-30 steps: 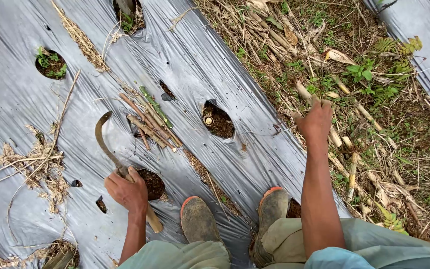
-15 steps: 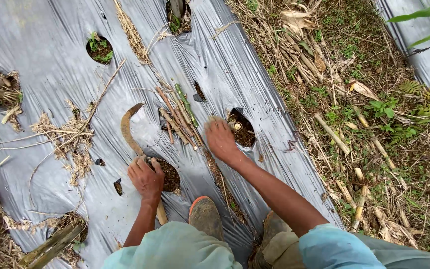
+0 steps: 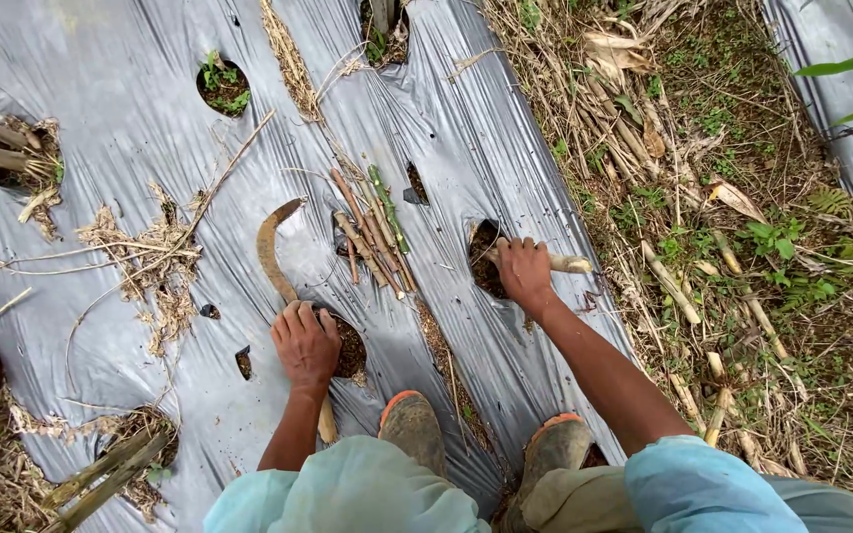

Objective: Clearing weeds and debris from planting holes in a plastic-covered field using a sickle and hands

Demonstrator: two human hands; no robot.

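Right hand [image 3: 525, 273] is clenched round a pale stalk piece [image 3: 563, 263] at the rim of a planting hole [image 3: 484, 259] in the grey plastic sheet [image 3: 130, 109], arm stretched fwd & angled left. Left hand [image 3: 305, 342] lies palm-down, fingers loosely curled over the sickle [image 3: 271, 252] handle (curved blade points away), beside another soil hole [image 3: 349, 347]. A bundle of cut stems [image 3: 372, 232] lies btwn the hands; bare sheet to the left, weedy ground w/ dry stalks [image 3: 703, 197] right of the sheet's edge.

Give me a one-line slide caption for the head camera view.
Left hand rests on a sickle; right hand grips a stalk on the plastic mulch.
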